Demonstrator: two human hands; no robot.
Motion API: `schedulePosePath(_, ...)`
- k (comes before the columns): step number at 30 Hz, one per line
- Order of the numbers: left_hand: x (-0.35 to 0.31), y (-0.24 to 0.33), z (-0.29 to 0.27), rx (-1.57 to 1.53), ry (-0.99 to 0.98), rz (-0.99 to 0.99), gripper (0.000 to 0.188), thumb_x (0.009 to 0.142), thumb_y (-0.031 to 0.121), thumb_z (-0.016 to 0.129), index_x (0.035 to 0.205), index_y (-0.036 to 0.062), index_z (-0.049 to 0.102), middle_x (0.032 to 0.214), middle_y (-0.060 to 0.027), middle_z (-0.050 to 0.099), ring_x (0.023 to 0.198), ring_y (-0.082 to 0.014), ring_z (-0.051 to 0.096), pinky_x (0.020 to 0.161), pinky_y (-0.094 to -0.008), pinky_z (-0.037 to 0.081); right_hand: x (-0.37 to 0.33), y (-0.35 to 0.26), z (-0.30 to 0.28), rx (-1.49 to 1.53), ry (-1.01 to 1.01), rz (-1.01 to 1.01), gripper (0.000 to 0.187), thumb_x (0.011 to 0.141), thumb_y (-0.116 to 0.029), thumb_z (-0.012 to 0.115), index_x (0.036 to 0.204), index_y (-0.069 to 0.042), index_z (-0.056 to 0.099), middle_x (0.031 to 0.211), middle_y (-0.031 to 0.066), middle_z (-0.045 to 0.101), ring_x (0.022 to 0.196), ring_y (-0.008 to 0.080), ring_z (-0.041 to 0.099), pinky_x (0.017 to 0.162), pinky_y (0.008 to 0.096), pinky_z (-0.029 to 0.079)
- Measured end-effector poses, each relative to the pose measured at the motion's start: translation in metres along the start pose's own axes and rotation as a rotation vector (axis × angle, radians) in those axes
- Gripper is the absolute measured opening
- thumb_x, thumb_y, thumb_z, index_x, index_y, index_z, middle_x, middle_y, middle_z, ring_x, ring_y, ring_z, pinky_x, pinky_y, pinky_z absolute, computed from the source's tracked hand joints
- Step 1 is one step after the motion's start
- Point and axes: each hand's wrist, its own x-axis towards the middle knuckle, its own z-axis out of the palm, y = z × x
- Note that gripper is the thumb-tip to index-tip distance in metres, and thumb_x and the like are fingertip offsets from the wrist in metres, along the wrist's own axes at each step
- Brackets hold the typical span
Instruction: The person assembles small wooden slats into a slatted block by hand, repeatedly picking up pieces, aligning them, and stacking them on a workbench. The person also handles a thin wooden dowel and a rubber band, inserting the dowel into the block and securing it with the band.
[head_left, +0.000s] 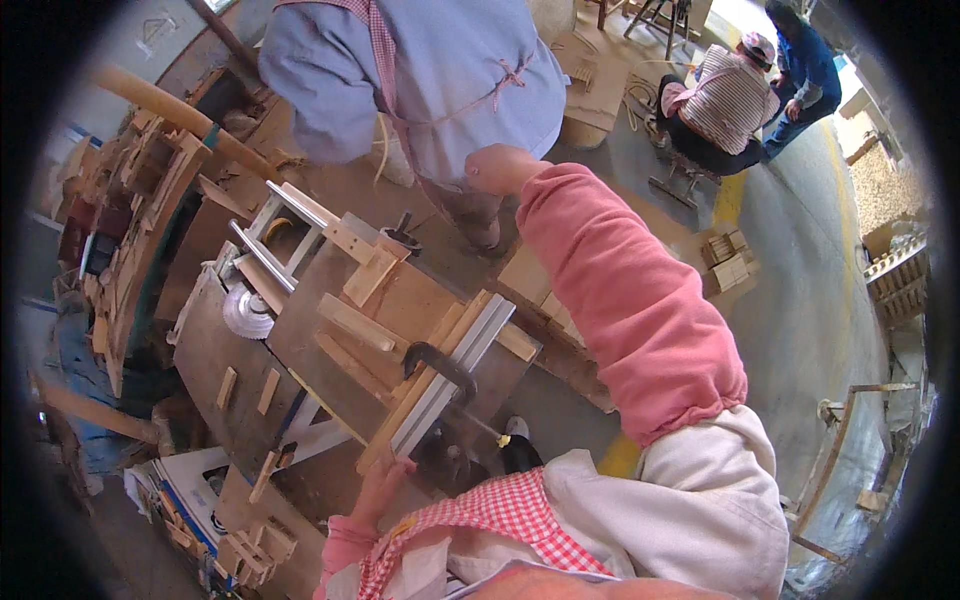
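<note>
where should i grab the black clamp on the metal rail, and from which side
Probably by the curved back of the black clamp, coming from above and from the wearer's own side: that back arches, uncovered, across the metal rail, and this approach keeps the hands away from the toothed saw blade, further left.

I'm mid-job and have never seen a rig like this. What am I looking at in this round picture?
No robot here: these are a person's two bare hands. A fisheye camera on their head looks down, so straight edges bend. The left hand is at the near end of a metal rail. The right hand reaches out to a co-worker's blue-grey back; whether it touches, I can't tell. No held object shows in either. On the saw table you see a round blade, wooden pieces and a dark clamp.
</note>
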Motion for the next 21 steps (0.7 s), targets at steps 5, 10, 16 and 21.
schedulePosePath(5, 0.001, -0.002, 0.001, 0.025, -0.009, 0.031, 0.018, 0.089, 0.015, 0.053, 0.091, -0.0001, 0.062, 0.087, -0.0053, 0.062, 0.083, -0.0159, 0.058, 0.076, -0.0307, 0.046, 0.002, -0.024, -0.004, -0.051, -0.053, 0.017, 0.029, 0.082, -0.019, 0.054, 0.103, -0.006, 0.069, 0.106, 0.0148, 0.067, 0.099, 0.0326, 0.064, 0.082, 0.0431, 0.051)
schedulePosePath(10, 0.000, -0.009, 0.000, 0.125, 0.029, 0.117, 0.015, 0.089, 0.012, 0.055, 0.089, -0.0009, 0.061, 0.080, -0.0073, 0.061, 0.080, -0.0161, 0.058, 0.074, -0.0304, 0.046, 0.001, -0.040, 0.009, 0.043, 0.036, 0.020, 0.029, 0.086, -0.023, 0.052, 0.102, -0.007, 0.070, 0.105, 0.0142, 0.067, 0.099, 0.0324, 0.064, 0.083, 0.0433, 0.051)
schedulePosePath(16, -0.002, -0.010, 0.002, 0.113, 0.044, 0.124, 0.015, 0.089, 0.013, 0.057, 0.087, -0.0006, 0.061, 0.078, -0.0076, 0.061, 0.079, -0.0169, 0.059, 0.074, -0.0308, 0.046, 0.016, -0.024, 0.035, -0.034, -0.028, 0.112, 0.028, 0.085, -0.026, 0.050, 0.099, -0.013, 0.070, 0.103, 0.0107, 0.068, 0.094, 0.0325, 0.064, 0.080, 0.0452, 0.050)
schedulePosePath(21, 0.001, -0.011, 0.001, 0.157, 0.036, 0.125, 0.016, 0.088, 0.014, 0.056, 0.087, -0.0003, 0.062, 0.079, -0.0073, 0.062, 0.079, -0.0167, 0.059, 0.073, -0.0309, 0.046, 0.021, -0.008, 0.051, -0.025, 0.023, 0.208, 0.027, 0.086, -0.023, 0.051, 0.102, -0.014, 0.070, 0.107, 0.0111, 0.067, 0.098, 0.0311, 0.064, 0.081, 0.0434, 0.051)
